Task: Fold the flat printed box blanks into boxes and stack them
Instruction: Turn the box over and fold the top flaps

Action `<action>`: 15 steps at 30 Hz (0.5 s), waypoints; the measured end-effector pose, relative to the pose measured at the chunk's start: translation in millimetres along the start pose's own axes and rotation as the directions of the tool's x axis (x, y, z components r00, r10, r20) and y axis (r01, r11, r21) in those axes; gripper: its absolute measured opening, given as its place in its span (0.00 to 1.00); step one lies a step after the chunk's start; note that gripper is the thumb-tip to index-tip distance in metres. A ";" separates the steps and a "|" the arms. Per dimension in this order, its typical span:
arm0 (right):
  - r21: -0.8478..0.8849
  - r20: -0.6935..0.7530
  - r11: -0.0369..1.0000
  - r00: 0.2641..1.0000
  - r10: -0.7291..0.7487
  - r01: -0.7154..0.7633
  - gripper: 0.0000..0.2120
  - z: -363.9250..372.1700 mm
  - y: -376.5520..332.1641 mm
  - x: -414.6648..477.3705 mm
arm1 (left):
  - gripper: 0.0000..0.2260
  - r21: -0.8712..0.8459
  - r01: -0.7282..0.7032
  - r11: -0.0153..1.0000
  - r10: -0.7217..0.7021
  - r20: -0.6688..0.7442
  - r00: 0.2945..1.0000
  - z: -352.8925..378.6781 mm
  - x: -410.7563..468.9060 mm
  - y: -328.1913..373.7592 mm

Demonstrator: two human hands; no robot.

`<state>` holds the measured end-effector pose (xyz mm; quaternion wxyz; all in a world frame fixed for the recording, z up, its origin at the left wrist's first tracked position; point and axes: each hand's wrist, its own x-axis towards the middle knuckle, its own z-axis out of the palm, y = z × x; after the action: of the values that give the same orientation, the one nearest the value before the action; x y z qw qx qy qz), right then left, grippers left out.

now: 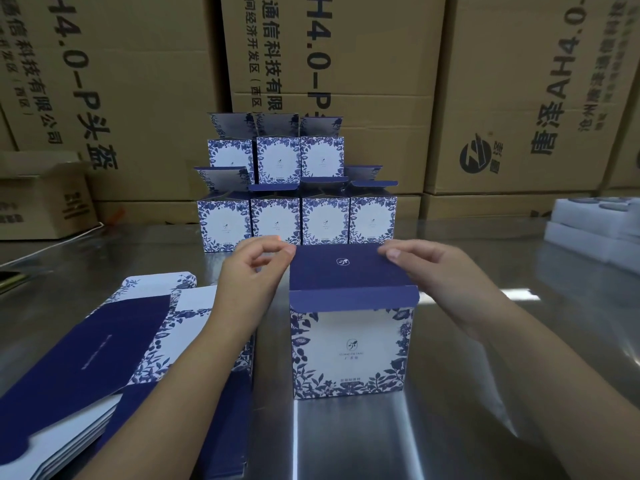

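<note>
Stacked boxes (275,220), seven visible, held box (349,348), one

Blanks (104,344) left of box (349,348); stack (298,202) behind.

You can count eight folded blue-and-white floral cardboard boxes: the near box (349,348), four in the far stack's bottom row (298,221), three in its top row (277,160). One pile of flat printed blanks (104,341) lies left.

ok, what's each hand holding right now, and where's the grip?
The dark blue lid flap of the upright box: left hand pinches its far left corner, right hand its far right corner.
</note>
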<state>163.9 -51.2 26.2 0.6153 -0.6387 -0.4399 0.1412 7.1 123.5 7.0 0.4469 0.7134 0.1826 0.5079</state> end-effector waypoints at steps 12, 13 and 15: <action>-0.013 -0.082 0.999 0.996 -0.042 0.041 0.11 5.1 -4.0 -4.2 | 0.08 0.064 -0.030 0.998 0.023 0.113 0.993 0.5 -8.2 13.7; -0.027 -0.072 0.999 0.996 -0.044 0.042 0.11 5.0 -4.2 -4.6 | 0.08 0.065 -0.015 0.998 0.005 0.141 0.990 -0.1 -8.6 13.5; -0.055 -0.055 0.997 0.997 -0.053 0.050 0.12 6.5 -6.1 -6.2 | 0.19 0.080 -0.003 0.997 -0.012 0.186 0.982 0.2 -9.8 12.7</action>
<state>153.3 -52.3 28.1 0.6136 -0.6470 -0.4425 0.0954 0.7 109.7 11.9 0.4345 0.7746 0.1619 0.4301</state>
